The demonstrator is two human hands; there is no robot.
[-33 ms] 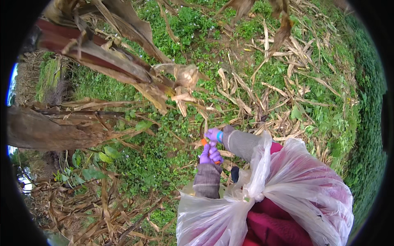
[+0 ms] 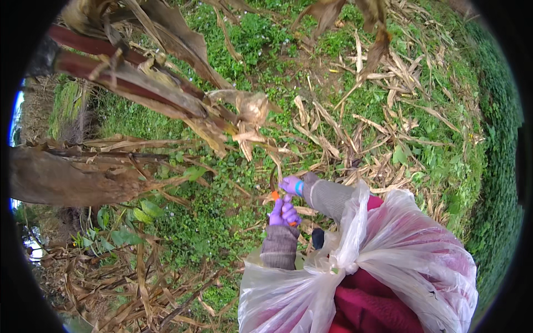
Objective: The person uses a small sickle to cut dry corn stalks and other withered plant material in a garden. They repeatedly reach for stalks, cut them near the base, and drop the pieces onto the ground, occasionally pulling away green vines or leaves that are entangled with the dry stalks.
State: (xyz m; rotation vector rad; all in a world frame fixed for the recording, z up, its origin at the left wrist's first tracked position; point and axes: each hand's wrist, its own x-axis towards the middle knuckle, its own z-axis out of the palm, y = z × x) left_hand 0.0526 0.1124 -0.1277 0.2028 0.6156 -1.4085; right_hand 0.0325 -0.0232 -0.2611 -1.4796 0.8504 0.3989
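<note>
Both hands wear purple gloves and work close together low over the ground, near the middle of the view. My left hand [image 2: 283,213] is closed in a fist around the orange handle of a sickle [image 2: 275,195]. The sickle's thin dark curved blade rises beyond the fist, beside the other hand. My right hand [image 2: 291,185], with a blue band at its wrist, is closed at the low end of a dry corn stalk [image 2: 277,160]; its fingers are partly hidden. Tall dry reddish-brown corn stalks [image 2: 130,81] lean in from the upper left.
Another dry corn plant [image 2: 78,176] stands at the left. Pale husks and broken stalks [image 2: 333,130] litter the green weeds [image 2: 202,236]. Clear plastic sheeting [image 2: 422,238], knotted in front, covers my red clothing. Dense greenery [image 2: 499,166] borders the right side.
My left hand has dropped slightly toward me with the sickle. My right hand has shifted a little to the right. The stalks at the upper left have swayed slightly.
</note>
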